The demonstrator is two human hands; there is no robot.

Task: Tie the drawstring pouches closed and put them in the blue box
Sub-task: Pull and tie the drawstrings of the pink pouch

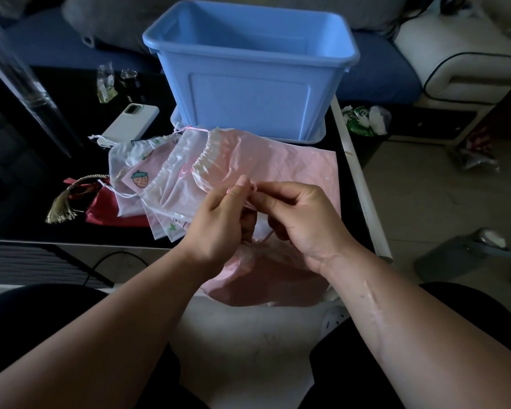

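Over the near edge of the dark table (pixel 27 228), both my hands are busy with the pink pouch (pixel 266 276) that hangs down toward my lap. My left hand (pixel 216 219) has its thumb and fingers pinched together on the pink drawstring (pixel 266 236), and my right hand (pixel 304 219) is pinched on the same cord just beside it, the two sets of fingertips nearly touching above the gathered neck of the pouch. By my reading I am in the middle of tying the knot: the neck looks bunched already, but whether a loop has been passed through I cannot tell, since my fingers hide it. Farther off on the table a fan of other pouches (pixel 165 178) lies overlapping, pale ones with a strawberry print and a larger pink one under them, their mouths looking slack and untied, and a red pouch (pixel 106 208) with a tassel sits to their left. At the far side stands the blue box (pixel 248 72), and what I can see of its inside shows nothing in it, so the work seems barely begun. A white phone (pixel 133 119) lies left of the box. Next I think I must draw the cord ends apart to snug the knot, then lift the pouch over the fan and drop it past the box's near rim.
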